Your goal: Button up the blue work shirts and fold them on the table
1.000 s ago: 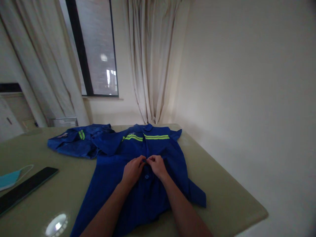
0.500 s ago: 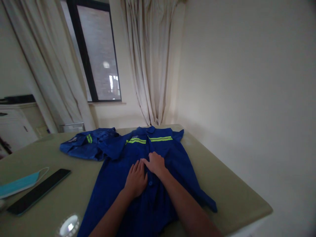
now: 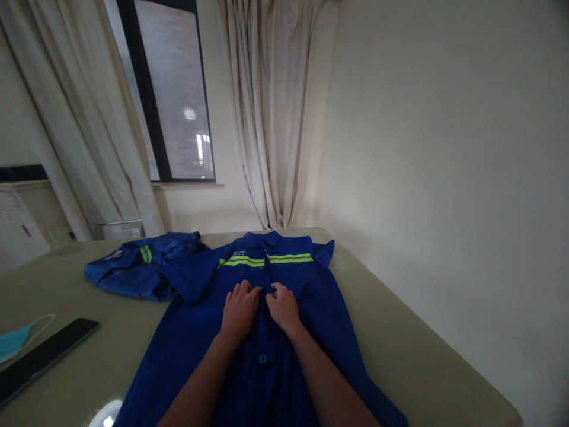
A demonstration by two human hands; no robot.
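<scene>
Two bare hands are meeting over the front of a blue button-up work shirt point(image 3: 240, 367), which is lying spread out on a greenish tabletop point(image 3: 444, 367) with its collar point(image 3: 261, 239) pointing toward the window wall. The left hand point(image 3: 241, 309) is resting palm-down on one side of the front opening, and the right hand point(image 3: 283, 307) is curling its fingers on the other side, the two sitting just beside each other. Can't tell if either one is actually pinching the fabric, tbh. One button point(image 3: 262, 358) is showing below them, and yellow-green reflective stripes point(image 3: 291, 258) are running across the chest. A second blue garment point(image 3: 127, 273) is lying bunched up by the shirt's left-hand sleeve. Over on the left, a light blue face mask point(image 3: 14, 343) is sitting near a long, flat black object point(image 3: 47, 359).
</scene>
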